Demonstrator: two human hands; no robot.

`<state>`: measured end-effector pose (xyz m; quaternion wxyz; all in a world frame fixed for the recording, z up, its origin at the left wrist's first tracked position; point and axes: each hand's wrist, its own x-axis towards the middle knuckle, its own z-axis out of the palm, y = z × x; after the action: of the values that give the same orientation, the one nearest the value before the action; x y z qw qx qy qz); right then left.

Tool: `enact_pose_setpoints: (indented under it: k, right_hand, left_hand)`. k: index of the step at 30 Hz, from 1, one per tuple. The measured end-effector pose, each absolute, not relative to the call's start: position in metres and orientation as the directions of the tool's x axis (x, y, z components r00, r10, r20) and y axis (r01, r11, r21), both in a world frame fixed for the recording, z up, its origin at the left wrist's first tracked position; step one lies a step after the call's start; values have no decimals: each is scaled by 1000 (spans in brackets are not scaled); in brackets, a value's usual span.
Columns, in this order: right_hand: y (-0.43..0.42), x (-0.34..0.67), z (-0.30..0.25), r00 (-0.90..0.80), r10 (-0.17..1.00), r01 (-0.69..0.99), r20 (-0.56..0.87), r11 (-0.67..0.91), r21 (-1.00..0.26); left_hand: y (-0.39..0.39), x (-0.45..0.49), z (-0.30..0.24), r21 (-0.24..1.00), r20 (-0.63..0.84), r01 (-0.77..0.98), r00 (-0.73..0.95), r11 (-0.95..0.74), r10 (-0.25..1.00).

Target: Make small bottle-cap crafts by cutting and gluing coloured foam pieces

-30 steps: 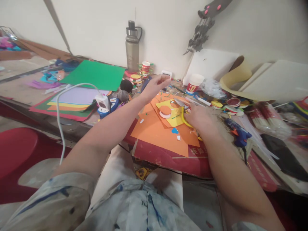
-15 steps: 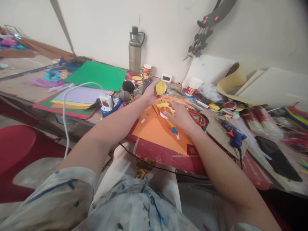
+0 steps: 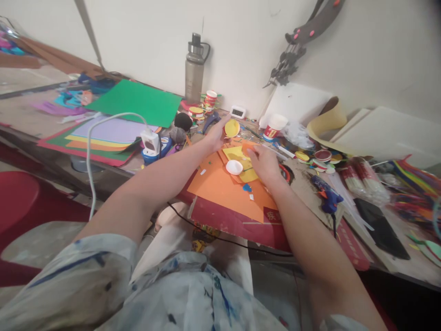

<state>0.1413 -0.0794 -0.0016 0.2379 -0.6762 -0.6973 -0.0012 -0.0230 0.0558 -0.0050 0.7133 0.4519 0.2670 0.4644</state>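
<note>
Grip closed: left hand (image 3: 216, 134) holds yellow cup (image 3: 232, 128) up for viewing; right hand (image 3: 264, 162) steadies yellow paper (image 3: 237, 153), its grip unclear.

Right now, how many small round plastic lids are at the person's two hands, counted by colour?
Yellow round plastic lid, in the left hand: 1
White round plastic lid, on the orange paper sheet: 1
Total: 2
</note>
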Motion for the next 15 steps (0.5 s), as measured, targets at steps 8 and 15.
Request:
enact_pose_setpoints:
  k: [8, 15]
  right_hand:
    - [-99, 127, -6, -206, 909, 928, 362, 299, -222]
    - [-105, 114, 4, -335, 908, 867, 253, 402, -295]
  left_hand:
    - [41, -25, 9, 876, 97, -451, 506, 168, 857]
    - [36, -26, 20, 869, 130, -466, 542, 169, 830]
